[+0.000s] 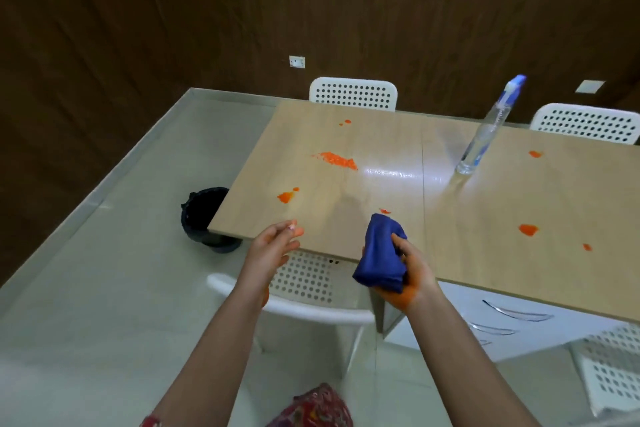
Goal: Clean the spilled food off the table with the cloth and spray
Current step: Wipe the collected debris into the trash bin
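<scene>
Orange spills (337, 160) dot the table (381, 191); right hand (408, 274) grips blue cloth (381, 253), left hand (273, 250) open.

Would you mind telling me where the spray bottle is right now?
In the head view, the spray bottle stands on the table toward its far right side, untouched, beyond the blue cloth bunched in the right hand.

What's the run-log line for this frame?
right hand: holds blue cloth | left hand: open, empty | spray bottle: upright on table, untouched | orange spills: not wiped
</scene>
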Action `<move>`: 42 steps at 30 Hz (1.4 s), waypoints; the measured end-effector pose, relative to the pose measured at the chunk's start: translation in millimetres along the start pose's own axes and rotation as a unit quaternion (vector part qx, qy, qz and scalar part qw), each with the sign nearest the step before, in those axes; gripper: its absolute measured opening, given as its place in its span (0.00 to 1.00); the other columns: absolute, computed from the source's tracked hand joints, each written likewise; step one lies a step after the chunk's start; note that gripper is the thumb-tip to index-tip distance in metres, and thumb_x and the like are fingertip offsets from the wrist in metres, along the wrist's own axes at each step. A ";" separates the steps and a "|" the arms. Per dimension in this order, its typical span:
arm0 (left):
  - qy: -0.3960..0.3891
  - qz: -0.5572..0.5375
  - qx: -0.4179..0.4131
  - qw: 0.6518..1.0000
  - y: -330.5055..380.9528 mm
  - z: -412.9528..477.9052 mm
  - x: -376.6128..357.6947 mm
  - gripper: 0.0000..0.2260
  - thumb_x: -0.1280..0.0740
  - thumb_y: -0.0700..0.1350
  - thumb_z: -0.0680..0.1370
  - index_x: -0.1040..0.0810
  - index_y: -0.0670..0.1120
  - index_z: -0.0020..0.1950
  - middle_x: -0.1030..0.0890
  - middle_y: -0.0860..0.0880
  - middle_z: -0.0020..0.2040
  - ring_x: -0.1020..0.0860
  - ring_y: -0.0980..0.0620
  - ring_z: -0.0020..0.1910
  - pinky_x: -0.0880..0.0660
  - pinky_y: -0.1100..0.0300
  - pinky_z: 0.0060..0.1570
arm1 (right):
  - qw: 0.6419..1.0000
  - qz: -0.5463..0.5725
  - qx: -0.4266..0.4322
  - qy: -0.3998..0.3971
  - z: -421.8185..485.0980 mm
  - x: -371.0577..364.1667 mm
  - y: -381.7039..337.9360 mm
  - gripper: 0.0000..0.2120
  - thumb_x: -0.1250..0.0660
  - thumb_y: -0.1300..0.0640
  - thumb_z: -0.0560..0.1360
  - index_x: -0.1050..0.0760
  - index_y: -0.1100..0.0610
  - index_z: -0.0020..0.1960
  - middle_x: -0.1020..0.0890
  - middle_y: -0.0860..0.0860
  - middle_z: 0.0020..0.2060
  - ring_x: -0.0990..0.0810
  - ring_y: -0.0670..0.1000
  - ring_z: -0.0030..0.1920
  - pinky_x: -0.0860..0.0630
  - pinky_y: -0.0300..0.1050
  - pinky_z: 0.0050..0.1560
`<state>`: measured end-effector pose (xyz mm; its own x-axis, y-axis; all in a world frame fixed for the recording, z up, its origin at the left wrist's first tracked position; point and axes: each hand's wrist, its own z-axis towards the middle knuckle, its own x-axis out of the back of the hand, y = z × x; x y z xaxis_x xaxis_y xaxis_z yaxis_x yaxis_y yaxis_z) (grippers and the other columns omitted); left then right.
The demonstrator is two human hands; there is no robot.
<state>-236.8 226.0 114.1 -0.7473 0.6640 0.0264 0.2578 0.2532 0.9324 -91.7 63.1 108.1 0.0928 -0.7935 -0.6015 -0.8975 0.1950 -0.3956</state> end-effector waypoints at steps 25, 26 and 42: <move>0.061 0.022 0.041 0.997 19.5 93.6 415.7 0.13 0.40 0.48 0.82 0.27 0.48 0.66 0.20 0.52 0.59 0.22 0.51 0.59 0.30 0.56 0.60 | 0.999 0.002 -0.049 0.003 105.5 -295.1 299.0 0.12 0.33 0.52 0.77 0.23 0.60 0.54 0.14 0.57 0.42 0.15 0.55 0.37 0.18 0.46 0.34; 0.059 0.018 0.043 0.997 20.1 102.7 426.7 0.12 0.40 0.48 0.82 0.26 0.48 0.65 0.20 0.52 0.59 0.22 0.51 0.59 0.29 0.55 0.60 | 0.999 -0.006 -0.047 0.015 110.7 -305.2 302.6 0.11 0.33 0.52 0.77 0.23 0.60 0.53 0.15 0.57 0.41 0.15 0.56 0.36 0.18 0.46 0.32; 0.047 0.014 0.134 0.990 7.3 291.4 495.6 0.12 0.39 0.48 0.82 0.25 0.48 0.64 0.20 0.51 0.60 0.22 0.51 0.58 0.30 0.54 0.62 | 0.986 -0.023 -0.073 0.151 305.7 -394.7 295.7 0.18 0.33 0.57 0.77 0.31 0.57 0.65 0.24 0.60 0.61 0.22 0.60 0.51 0.26 0.57 0.47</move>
<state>-426.7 761.9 28.9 -0.7883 0.6078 0.0954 0.4222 0.4216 0.8025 -261.8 610.2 16.3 0.0218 -0.9395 -0.3417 -0.9496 0.0875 -0.3009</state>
